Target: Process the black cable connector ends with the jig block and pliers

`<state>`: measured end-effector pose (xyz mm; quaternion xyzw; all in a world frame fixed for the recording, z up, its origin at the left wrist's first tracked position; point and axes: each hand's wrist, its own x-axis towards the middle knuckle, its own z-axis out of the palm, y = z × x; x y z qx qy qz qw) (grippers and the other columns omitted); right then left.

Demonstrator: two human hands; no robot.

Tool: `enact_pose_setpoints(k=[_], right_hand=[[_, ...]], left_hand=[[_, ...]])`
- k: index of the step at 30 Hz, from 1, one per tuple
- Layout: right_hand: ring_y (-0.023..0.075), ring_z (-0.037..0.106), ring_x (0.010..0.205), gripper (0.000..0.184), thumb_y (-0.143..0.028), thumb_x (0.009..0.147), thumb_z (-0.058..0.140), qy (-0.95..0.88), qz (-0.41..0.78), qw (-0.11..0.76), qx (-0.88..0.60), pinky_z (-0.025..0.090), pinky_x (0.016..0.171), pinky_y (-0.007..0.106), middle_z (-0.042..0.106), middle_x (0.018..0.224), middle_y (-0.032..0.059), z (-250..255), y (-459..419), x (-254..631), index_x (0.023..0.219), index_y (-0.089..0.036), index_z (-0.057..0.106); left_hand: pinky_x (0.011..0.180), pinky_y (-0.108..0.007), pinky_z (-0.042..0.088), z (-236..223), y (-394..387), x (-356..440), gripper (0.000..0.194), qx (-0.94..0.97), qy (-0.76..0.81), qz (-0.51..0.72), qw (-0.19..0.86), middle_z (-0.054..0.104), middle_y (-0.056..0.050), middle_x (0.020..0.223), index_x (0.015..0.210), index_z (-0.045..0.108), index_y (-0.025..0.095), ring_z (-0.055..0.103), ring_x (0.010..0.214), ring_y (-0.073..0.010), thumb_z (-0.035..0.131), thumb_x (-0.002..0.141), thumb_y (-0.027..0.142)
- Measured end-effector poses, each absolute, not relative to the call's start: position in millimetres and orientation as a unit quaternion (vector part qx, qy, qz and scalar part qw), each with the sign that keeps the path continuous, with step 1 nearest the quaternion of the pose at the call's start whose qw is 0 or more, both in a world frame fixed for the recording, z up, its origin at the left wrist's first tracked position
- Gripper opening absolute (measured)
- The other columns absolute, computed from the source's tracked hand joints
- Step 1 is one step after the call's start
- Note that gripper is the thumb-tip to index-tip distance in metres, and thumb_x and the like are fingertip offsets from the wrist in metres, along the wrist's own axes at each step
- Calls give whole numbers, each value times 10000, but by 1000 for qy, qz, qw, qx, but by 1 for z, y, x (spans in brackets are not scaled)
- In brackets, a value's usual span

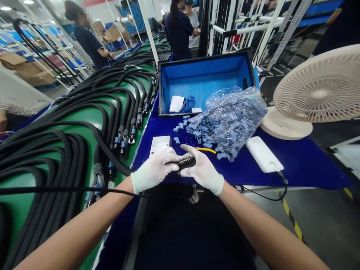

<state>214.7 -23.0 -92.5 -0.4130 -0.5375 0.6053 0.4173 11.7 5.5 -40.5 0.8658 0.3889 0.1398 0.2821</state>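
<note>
Both of my hands wear white gloves and meet over the front of the blue-covered table. A small black connector [186, 162] with a row of light ribs or pins lies between them. My left hand [157, 168] pinches its left end, closed. On its right side, my right hand [203, 168] curls thumb and fingers around it. A thick black cable [112, 153] runs from the left toward my left wrist; whether it joins the connector is hidden. Just beyond my hands are a white block [160, 144], a yellow-handled tool [206, 150] and loose blue plastic clips [176, 140].
A clear bag [239, 120] of blue clips lies before a blue bin [205, 77]. To the right are a white power bank [264, 154] with a cord and a fan [317, 93]. Black cables [56, 150] cover the green conveyor [87, 140]. Other people stand farther back.
</note>
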Motion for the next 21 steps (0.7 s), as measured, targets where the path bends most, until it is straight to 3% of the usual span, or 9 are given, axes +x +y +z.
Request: enact_pose_setpoints(k=[3, 5, 6, 10, 12, 14, 17, 19, 21], right_hand=[[180, 658, 719, 923, -100, 644, 727, -521, 658, 396, -371, 572, 729, 353, 670, 1047, 25, -92, -23, 214, 1503, -226, 415], [175, 650, 740, 914, -102, 642, 730, -538, 648, 396, -366, 568, 744, 345, 666, 1070, 26, -92, -22, 215, 1495, -226, 425], [182, 653, 785, 898, -105, 649, 729, -554, 631, 398, -368, 563, 781, 346, 671, 1071, 26, -91, -22, 216, 1490, -223, 437], [221, 659, 996, 836, -96, 670, 705, -603, 563, 406, -393, 519, 953, 367, 702, 1073, 38, -89, -18, 220, 1469, -199, 483], [225, 664, 1019, 838, -88, 665, 695, -602, 558, 406, -403, 521, 962, 374, 712, 1082, 44, -91, -15, 221, 1469, -196, 484], [232, 668, 1039, 768, -91, 659, 700, -596, 557, 410, -408, 528, 961, 379, 717, 1109, 49, -94, -15, 221, 1405, -200, 554], [240, 679, 1058, 513, -141, 698, 716, -556, 559, 454, -415, 541, 947, 375, 716, 1160, 56, -96, -24, 218, 1206, -205, 681], [231, 682, 1071, 442, -182, 747, 718, -523, 553, 498, -416, 542, 949, 366, 705, 1212, 52, -95, -34, 212, 1186, -223, 684], [226, 674, 1103, 472, -225, 751, 765, -561, 562, 472, -383, 530, 972, 359, 695, 1254, 39, -91, -38, 207, 1214, -248, 682]], left_hand=[[863, -366, 471, -45, 5, 7, 238, 886, 350, 139, 269, 630, -53, 933, 1101, 762, 225, 587, 919, -212, 567, 964, 235], [877, -371, 472, -50, 8, 4, 242, 881, 338, 152, 293, 630, -49, 948, 1139, 751, 233, 586, 922, -211, 608, 945, 260], [889, -373, 476, -53, 10, 3, 307, 869, 343, 166, 316, 639, -47, 979, 1215, 721, 246, 591, 936, -213, 653, 918, 277], [828, -360, 517, -65, 25, 7, 907, 774, 434, 225, 402, 649, -38, 1051, 1533, 429, 262, 609, 870, -201, 836, 724, 316], [788, -354, 526, -66, 26, 12, 1001, 751, 468, 226, 408, 654, -35, 1035, 1550, 396, 244, 615, 818, -193, 860, 667, 322], [795, -365, 521, -63, 17, 16, 897, 753, 504, 235, 351, 666, -33, 997, 1472, 505, 232, 624, 827, -208, 859, 656, 352], [839, -399, 506, -62, -14, 16, 398, 735, 561, 270, 268, 689, -35, 894, 1078, 745, 249, 633, 864, -249, 808, 730, 432], [806, -415, 521, -66, -35, 10, 241, 656, 574, 330, 363, 704, -52, 840, 877, 753, 246, 646, 823, -262, 743, 799, 474], [784, -428, 549, -72, -46, 1, 314, 538, 551, 419, 481, 717, -71, 891, 940, 726, 249, 665, 829, -264, 618, 890, 539]])
